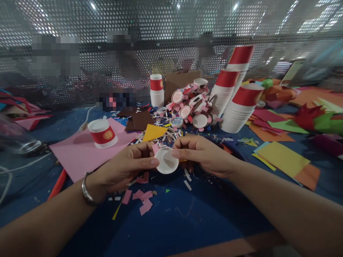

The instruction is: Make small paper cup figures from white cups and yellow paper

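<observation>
My left hand (131,162), with a silver bangle at its wrist, pinches the left edge of a small white round paper piece (168,165) with a raised rim, like a cut-off cup bottom. My right hand (199,153) grips the same piece at its upper right edge. A pink paper tab (155,148) shows at its upper left, by the left fingers. Pink paper scraps (144,205) lie on the blue table (171,221) below my hands. Beyond them is a pile of similar round pieces with pink tabs (184,111).
Stacks of red and white paper cups (235,110) stand at the back right, with another cup stack (157,89) further left. A single cup (103,134) rests on pink paper (77,153). Yellow and orange sheets (284,159) lie right. A perforated metal screen (160,21) stands behind.
</observation>
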Demonstrator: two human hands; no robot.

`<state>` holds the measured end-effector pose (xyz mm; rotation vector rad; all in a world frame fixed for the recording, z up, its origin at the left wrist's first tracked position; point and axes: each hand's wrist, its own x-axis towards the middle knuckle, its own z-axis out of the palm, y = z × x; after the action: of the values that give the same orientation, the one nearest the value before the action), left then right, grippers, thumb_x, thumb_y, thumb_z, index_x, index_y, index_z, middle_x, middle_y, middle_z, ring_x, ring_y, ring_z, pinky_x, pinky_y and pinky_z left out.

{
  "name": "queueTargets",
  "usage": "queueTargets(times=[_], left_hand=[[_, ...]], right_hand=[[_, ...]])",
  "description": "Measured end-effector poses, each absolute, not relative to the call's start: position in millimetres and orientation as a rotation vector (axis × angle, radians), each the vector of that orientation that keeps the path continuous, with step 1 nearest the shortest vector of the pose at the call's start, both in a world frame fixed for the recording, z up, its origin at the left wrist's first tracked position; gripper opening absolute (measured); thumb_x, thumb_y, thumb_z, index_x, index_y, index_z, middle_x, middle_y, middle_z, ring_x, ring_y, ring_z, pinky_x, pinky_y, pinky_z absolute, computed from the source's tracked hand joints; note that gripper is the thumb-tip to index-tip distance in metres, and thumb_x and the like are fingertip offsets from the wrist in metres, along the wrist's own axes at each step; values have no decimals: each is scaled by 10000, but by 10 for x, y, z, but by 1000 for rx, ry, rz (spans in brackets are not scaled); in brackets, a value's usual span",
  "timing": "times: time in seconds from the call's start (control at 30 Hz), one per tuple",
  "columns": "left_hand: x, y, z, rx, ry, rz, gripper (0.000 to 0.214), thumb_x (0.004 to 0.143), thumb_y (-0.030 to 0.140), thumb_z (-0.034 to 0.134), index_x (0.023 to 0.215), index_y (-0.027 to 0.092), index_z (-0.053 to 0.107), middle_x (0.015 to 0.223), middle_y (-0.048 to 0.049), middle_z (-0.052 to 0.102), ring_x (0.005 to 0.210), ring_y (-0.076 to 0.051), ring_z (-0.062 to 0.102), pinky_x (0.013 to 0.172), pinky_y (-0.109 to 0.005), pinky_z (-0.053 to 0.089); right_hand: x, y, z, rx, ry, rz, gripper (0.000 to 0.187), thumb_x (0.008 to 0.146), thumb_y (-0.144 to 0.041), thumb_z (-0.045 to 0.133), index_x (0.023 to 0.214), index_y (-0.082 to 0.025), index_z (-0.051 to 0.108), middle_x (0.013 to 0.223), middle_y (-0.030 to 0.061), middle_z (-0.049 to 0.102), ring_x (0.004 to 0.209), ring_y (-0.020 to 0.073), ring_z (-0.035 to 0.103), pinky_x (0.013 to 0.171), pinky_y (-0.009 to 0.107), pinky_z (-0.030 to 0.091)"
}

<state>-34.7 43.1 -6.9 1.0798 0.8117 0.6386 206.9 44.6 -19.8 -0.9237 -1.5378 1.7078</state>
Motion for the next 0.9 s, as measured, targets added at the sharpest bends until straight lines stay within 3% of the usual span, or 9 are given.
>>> queueTargets(times=[0.17, 0.4, 0.57, 0.7, 0.9], left_hand=[[-364, 424, -41, 1061, 853, 568, 333, 723, 228, 918, 897, 184, 638, 827, 20, 657, 664, -76, 617, 514, -132, 450], [-404, 432, -65, 1052, 791, 451, 322, 777, 205, 880, 979, 194, 629, 928, -5, 685, 831, -120, 679, 771, -234, 562], [-409, 441, -75, 1137, 778, 381, 290, 860, 323, 811, 1080, 195, 673, 922, -41, 693, 752, -107, 637, 623, -178, 504], [-388, 432, -44, 1156, 807, 392, 315, 871, 350, 792, 1148, 241, 690, 852, -7, 651, 633, -88, 586, 489, -152, 429], [-381, 427, -33, 1199, 816, 392, 370, 873, 322, 793, 1219, 261, 678, 938, -22, 678, 735, -103, 627, 603, -172, 495]], right_hand=[[2070, 457, -180, -939, -1553, 1766, 365, 819, -498, 812, 859, -183, 632, 706, -34, 635, 558, 79, 561, 492, 189, 424], [2074, 453, -126, -998, -1625, 1857, 363, 826, -503, 802, 861, -191, 621, 640, -57, 633, 509, 73, 564, 452, 170, 420], [2082, 452, -107, -1042, -1705, 1883, 361, 846, -524, 779, 872, -199, 625, 653, -50, 647, 506, 71, 578, 444, 163, 432], [2091, 450, -119, -1047, -1782, 1897, 368, 867, -546, 753, 913, -205, 623, 681, -45, 658, 494, 73, 603, 434, 165, 424], [2094, 437, -102, -1064, -1797, 1896, 390, 865, -574, 745, 898, -208, 613, 650, -53, 646, 480, 77, 592, 429, 173, 418]])
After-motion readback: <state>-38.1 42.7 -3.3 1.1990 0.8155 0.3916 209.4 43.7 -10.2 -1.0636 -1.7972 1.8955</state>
